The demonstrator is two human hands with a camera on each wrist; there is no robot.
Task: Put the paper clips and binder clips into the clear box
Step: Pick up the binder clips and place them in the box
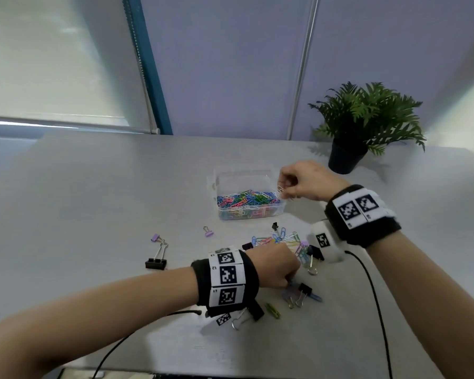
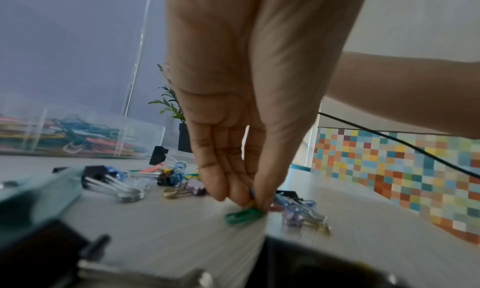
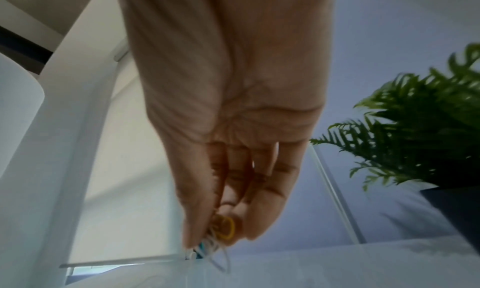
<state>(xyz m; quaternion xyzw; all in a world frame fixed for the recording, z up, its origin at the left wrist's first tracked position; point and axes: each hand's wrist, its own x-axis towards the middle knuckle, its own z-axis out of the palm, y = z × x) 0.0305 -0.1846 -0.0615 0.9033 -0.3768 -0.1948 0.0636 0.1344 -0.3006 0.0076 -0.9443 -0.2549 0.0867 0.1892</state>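
Fingers [image 3: 192,226] pinching paper clips [image 3: 223,228], above clear box [image 1: 225,184]

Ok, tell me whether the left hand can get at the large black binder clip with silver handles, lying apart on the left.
Probably yes: the large black binder clip lies alone on bare table, nothing between. But the left hand is pinching a green paper clip now.

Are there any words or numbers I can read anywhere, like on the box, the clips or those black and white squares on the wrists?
No readable words or numbers.
Left wristband: square codes; tiny marks beside them too small to read.
Right wristband: the same, tiny marks blurred.
Clear box: no label visible.
Black plant pot: no label visible.
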